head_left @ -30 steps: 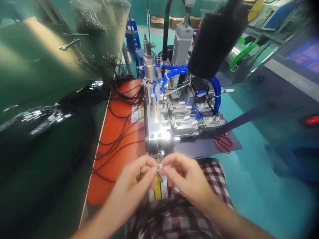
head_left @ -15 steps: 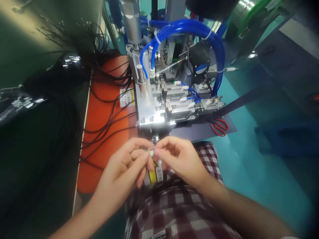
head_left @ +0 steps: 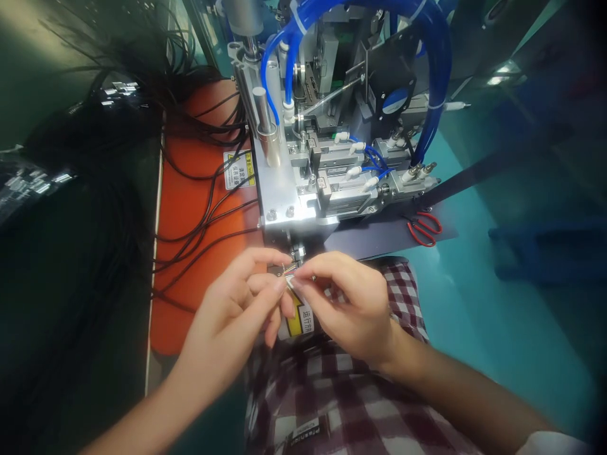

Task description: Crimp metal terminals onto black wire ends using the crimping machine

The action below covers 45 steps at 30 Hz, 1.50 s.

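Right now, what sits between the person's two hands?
In the head view, thin wires lie in the narrow gap between the left hand and the right hand.

Thin wires, differently coloured, slightly splayed, pinched between fingers

A yellow-arrow label reads "运行方" (a warning-triangle sticker marks the orange surface, wording unclear).

Since a second ago my view has tipped down: the machine sits higher, and a clothing label and a white cuff have come in low. My left hand has its forefinger farther from its thumb; the thin wires seem more fanned, though blur makes me unsure.
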Tool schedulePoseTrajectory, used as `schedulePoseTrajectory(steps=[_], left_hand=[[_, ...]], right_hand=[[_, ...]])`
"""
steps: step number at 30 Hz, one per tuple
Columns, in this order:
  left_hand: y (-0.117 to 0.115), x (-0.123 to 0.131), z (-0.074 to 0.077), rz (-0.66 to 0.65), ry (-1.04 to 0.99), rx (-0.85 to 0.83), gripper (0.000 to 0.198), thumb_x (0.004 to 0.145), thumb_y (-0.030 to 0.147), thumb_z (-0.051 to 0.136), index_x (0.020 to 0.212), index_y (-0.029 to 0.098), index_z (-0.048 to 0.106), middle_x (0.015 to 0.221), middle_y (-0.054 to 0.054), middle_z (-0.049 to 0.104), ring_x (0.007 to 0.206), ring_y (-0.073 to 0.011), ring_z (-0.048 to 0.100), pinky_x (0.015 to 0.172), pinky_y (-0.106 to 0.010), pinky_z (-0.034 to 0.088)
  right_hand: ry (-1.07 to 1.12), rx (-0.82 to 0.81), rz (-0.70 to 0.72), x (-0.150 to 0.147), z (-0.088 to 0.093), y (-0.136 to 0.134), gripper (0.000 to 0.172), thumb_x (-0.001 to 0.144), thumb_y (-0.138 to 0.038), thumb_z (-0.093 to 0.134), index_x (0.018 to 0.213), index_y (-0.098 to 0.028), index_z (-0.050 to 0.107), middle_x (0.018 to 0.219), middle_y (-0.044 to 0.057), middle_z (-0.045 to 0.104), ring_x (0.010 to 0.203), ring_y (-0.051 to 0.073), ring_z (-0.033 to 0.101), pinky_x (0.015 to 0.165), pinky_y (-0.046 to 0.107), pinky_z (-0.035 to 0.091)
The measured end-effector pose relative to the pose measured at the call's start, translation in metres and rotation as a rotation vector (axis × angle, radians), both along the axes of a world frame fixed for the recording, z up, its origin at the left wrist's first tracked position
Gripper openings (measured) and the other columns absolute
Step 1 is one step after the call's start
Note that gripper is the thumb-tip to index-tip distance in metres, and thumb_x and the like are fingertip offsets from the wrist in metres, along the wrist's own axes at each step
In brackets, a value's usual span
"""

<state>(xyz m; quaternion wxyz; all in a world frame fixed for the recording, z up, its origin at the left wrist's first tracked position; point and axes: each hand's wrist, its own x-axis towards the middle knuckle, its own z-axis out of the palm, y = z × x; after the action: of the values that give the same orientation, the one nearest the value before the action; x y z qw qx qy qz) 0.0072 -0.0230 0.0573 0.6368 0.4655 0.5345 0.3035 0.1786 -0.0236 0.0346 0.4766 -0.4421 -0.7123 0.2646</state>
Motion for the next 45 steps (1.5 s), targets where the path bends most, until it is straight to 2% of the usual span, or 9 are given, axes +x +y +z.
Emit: schedulePoseTrajectory(steps=[10, 13, 18, 23, 27, 31, 36, 39, 45], left_hand=[[0.000, 0.002, 0.005, 0.010, 0.010, -0.004, 0.021, 0.091, 0.037, 0.056, 0.107, 0.022, 0.053, 0.060, 0.005, 0.063, 0.044, -0.0100, 0.050, 0.049, -0.023, 0.045], [-0.002, 0.002, 0.003, 0.009, 0.014, 0.016, 0.019, 0.092, 0.036, 0.056, 0.105, 0.023, 0.053, 0.060, 0.006, 0.061, 0.044, -0.0096, 0.049, 0.048, -0.022, 0.043], [-0.009, 0.002, -0.001, 0.095, 0.040, 0.059, 0.016, 0.092, 0.038, 0.059, 0.103, 0.027, 0.054, 0.053, 0.009, 0.046, 0.045, -0.0082, 0.042, 0.046, -0.019, 0.035], [-0.012, 0.000, -0.001, 0.183, -0.012, 0.043, 0.016, 0.088, 0.038, 0.066, 0.095, 0.026, 0.059, 0.074, 0.004, 0.057, 0.053, -0.0078, 0.044, 0.048, -0.020, 0.037], [-0.009, 0.001, 0.001, 0.209, -0.121, 0.017, 0.014, 0.086, 0.035, 0.069, 0.091, 0.025, 0.060, 0.070, 0.005, 0.054, 0.054, -0.0076, 0.045, 0.052, -0.020, 0.038], [-0.004, 0.002, 0.003, 0.189, -0.173, -0.069, 0.017, 0.084, 0.035, 0.071, 0.092, 0.022, 0.062, 0.059, 0.007, 0.048, 0.050, -0.0072, 0.041, 0.050, -0.020, 0.034], [-0.002, -0.002, -0.002, 0.142, -0.088, -0.156, 0.027, 0.084, 0.045, 0.070, 0.092, 0.020, 0.064, 0.045, 0.008, 0.043, 0.046, -0.0077, 0.037, 0.052, -0.022, 0.033], [-0.003, -0.004, -0.006, 0.124, -0.068, -0.159, 0.029, 0.084, 0.047, 0.070, 0.091, 0.020, 0.064, 0.044, 0.008, 0.044, 0.046, -0.0081, 0.037, 0.054, -0.024, 0.035], [-0.004, -0.005, -0.007, 0.084, -0.078, -0.148, 0.026, 0.086, 0.047, 0.068, 0.091, 0.021, 0.064, 0.043, 0.009, 0.042, 0.046, -0.0081, 0.037, 0.055, -0.024, 0.034]], right_hand=[[-0.201, 0.166, -0.020, 0.001, -0.009, 0.002, 0.006, 0.091, -0.013, 0.064, 0.091, -0.019, 0.066, 0.086, 0.003, 0.077, 0.075, 0.015, 0.070, 0.065, 0.027, 0.047], [-0.153, 0.137, -0.017, -0.003, -0.009, 0.000, 0.006, 0.090, -0.012, 0.063, 0.089, -0.018, 0.065, 0.082, 0.003, 0.076, 0.071, 0.014, 0.068, 0.062, 0.027, 0.046], [0.094, -0.377, -0.098, -0.015, 0.002, -0.007, 0.009, 0.089, -0.022, 0.064, 0.080, -0.019, 0.063, 0.076, 0.001, 0.068, 0.057, 0.011, 0.054, 0.055, 0.026, 0.044], [0.410, -0.892, 0.017, -0.020, 0.018, -0.007, 0.011, 0.086, -0.026, 0.064, 0.078, -0.019, 0.059, 0.063, -0.003, 0.058, 0.049, 0.008, 0.044, 0.047, 0.022, 0.036], [0.616, -1.101, 0.135, -0.020, 0.025, 0.002, 0.015, 0.082, -0.023, 0.065, 0.074, -0.019, 0.053, 0.050, -0.010, 0.044, 0.038, 0.004, 0.032, 0.037, 0.018, 0.023], [0.610, -1.125, 0.138, -0.018, 0.022, 0.008, 0.016, 0.079, -0.022, 0.068, 0.072, -0.017, 0.054, 0.055, -0.009, 0.048, 0.037, 0.003, 0.033, 0.036, 0.017, 0.024], [0.500, -1.023, 0.085, -0.008, 0.017, 0.004, 0.011, 0.080, -0.022, 0.070, 0.078, -0.017, 0.060, 0.052, -0.009, 0.045, 0.042, 0.004, 0.033, 0.039, 0.017, 0.025], [0.444, -0.991, 0.057, -0.001, 0.018, 0.005, 0.017, 0.075, -0.025, 0.076, 0.084, -0.017, 0.064, 0.059, -0.007, 0.052, 0.046, 0.005, 0.037, 0.042, 0.018, 0.029], [0.535, -1.051, 0.151, 0.002, 0.021, 0.014, 0.018, 0.075, -0.028, 0.074, 0.072, -0.016, 0.060, 0.056, -0.007, 0.048, 0.046, 0.005, 0.035, 0.042, 0.018, 0.028]])
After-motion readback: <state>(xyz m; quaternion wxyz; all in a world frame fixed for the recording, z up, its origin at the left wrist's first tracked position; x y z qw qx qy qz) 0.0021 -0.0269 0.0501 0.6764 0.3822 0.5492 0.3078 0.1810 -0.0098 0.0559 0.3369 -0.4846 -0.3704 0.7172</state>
